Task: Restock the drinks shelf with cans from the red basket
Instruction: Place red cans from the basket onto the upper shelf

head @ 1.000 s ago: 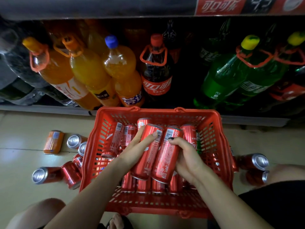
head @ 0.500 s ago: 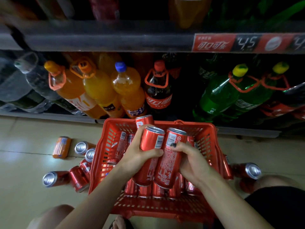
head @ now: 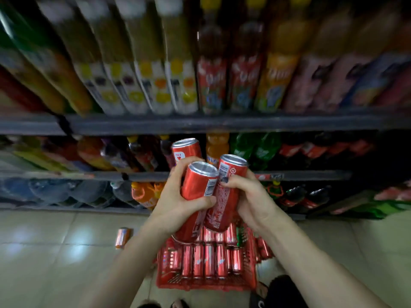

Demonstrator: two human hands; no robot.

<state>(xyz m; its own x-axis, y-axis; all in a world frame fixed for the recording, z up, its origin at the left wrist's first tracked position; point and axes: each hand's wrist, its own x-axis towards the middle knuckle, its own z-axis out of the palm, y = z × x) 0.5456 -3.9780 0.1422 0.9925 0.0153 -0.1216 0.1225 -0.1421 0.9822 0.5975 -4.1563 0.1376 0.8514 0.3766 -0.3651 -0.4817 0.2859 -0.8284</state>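
Three tall red cans are held upright in a bunch high above the red basket (head: 206, 283). My left hand (head: 178, 203) grips the front red can (head: 198, 187) and a rear red can (head: 186, 148) behind it. My right hand (head: 251, 203) is wrapped around the right red can (head: 226, 192). The basket sits on the floor below my arms with several red cans lying in rows inside it. The drinks shelf (head: 200, 124) rises in front, its tiers packed with bottles, much of it blurred.
An orange can (head: 122, 237) lies on the tiled floor left of the basket. More red cans (head: 264, 250) lie just right of the basket. Large bottles fill the bottom shelf (head: 89, 211). My feet show at the bottom edge.
Both hands have lifted the bunch of cans up out of the basket to the height of the lower shelves. The view has risen and tilted up, showing higher shelves.
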